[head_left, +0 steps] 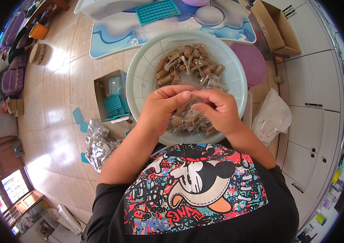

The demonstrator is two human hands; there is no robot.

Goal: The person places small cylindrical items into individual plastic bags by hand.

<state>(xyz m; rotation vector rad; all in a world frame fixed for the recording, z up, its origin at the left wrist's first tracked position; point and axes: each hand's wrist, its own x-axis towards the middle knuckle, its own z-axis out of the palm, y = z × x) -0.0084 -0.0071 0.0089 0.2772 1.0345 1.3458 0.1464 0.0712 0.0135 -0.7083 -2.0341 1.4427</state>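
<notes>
My left hand [161, 107] and my right hand [221, 111] meet over a large pale green mesh basket [138, 81]. Fingers and thumbs are pinched together, the left fingertips touching the right ones. What they pinch is too small or see-through to name; clear plastic shows just below them. At the basket's far side lies a heap of brown cylindrical pieces [187, 51] with wispy, string-like ends. Nearer me, under my hands, are similar brown pieces in crinkled clear plastic wrappers [190, 120]. My hands and wrists hide part of the basket.
Beyond the basket stands a blue-and-white table [111, 38] with a teal tray [157, 11]. An open carton [99, 95] holding teal trays and a silvery plastic bag [99, 146] lie left. To the right are a purple stool [250, 65], a white bag [273, 115] and white cabinets [305, 125].
</notes>
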